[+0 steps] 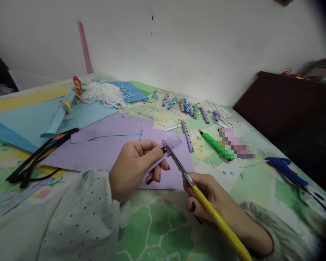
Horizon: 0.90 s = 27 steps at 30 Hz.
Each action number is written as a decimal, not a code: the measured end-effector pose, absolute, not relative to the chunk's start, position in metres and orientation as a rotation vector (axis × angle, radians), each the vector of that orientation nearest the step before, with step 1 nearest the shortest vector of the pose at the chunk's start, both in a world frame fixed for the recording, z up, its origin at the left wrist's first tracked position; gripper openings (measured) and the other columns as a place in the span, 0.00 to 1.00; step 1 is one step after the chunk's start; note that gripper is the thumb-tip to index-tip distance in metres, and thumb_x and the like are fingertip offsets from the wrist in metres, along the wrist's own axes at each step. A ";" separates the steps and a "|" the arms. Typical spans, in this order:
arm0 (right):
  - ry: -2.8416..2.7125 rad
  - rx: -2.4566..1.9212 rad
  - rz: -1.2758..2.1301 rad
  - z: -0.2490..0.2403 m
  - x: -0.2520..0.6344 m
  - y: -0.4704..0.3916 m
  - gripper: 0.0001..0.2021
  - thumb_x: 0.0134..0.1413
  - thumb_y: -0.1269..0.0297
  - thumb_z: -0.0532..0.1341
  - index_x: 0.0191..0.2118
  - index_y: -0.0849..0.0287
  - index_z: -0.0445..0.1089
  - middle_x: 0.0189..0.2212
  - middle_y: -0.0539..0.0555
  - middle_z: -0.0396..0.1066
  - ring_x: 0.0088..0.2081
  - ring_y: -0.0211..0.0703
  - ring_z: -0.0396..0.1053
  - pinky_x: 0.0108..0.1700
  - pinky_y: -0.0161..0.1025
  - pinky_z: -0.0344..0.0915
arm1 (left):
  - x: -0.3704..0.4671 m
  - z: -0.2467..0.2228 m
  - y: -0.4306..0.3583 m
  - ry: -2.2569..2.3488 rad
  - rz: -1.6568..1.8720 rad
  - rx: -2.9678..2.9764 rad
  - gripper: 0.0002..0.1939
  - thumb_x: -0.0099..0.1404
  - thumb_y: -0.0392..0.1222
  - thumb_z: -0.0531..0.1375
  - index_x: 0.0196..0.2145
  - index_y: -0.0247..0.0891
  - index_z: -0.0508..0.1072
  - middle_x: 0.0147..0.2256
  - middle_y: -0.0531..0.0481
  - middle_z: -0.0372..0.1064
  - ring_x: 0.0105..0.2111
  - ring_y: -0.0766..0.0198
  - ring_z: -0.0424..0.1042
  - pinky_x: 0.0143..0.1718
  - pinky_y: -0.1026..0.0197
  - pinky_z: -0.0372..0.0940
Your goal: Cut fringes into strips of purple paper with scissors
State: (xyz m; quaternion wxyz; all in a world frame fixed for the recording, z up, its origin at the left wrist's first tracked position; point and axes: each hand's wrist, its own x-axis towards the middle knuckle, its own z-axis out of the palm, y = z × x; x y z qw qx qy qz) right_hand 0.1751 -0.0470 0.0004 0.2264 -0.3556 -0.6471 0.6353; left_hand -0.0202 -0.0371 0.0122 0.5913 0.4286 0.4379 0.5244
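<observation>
1. Grip of the left hand (130, 163): thumb and fingers pinched together on a fringed purple strip (175, 142).
2. Grip of the right hand (220, 199): closed around yellow-handled scissors (220, 221), the blades crossing the strip beside the left thumb.
3. The strip is above purple paper (165, 179) on the tabletop (141, 224).
4. A purple tube (187, 136) lies at the paper's far right corner, a green tool (213, 144) to its right.
5. White string (104, 94) sits heaped at back left.
</observation>
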 end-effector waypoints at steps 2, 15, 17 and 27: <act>-1.785 -0.989 1.739 0.001 0.175 -0.047 0.25 0.49 0.44 0.65 0.25 0.58 0.54 0.18 0.41 0.47 0.19 0.29 0.46 0.18 0.30 0.42 | -0.020 0.012 -0.037 1.011 1.215 1.008 0.13 0.60 0.36 0.61 0.19 0.31 0.72 0.14 0.54 0.67 0.11 0.77 0.60 0.10 0.77 0.51; -1.773 -0.990 1.760 0.001 0.176 -0.047 0.23 0.50 0.46 0.65 0.25 0.57 0.54 0.19 0.41 0.48 0.18 0.28 0.47 0.18 0.29 0.43 | -0.021 0.013 -0.037 1.033 1.203 1.006 0.13 0.59 0.36 0.61 0.18 0.33 0.72 0.14 0.54 0.66 0.11 0.76 0.59 0.10 0.75 0.49; -1.764 -0.963 1.775 0.003 0.176 -0.047 0.22 0.52 0.48 0.65 0.26 0.57 0.55 0.18 0.41 0.49 0.18 0.29 0.47 0.18 0.29 0.44 | -0.021 0.012 -0.037 1.040 1.201 1.003 0.13 0.59 0.37 0.61 0.18 0.33 0.72 0.14 0.54 0.66 0.11 0.77 0.59 0.10 0.75 0.48; -1.734 -0.865 1.864 0.011 0.175 -0.050 0.21 0.53 0.47 0.64 0.29 0.58 0.57 0.20 0.43 0.50 0.19 0.29 0.46 0.19 0.30 0.43 | -0.020 0.013 -0.038 1.022 1.190 0.974 0.12 0.60 0.36 0.62 0.20 0.32 0.71 0.18 0.52 0.70 0.11 0.77 0.60 0.10 0.75 0.49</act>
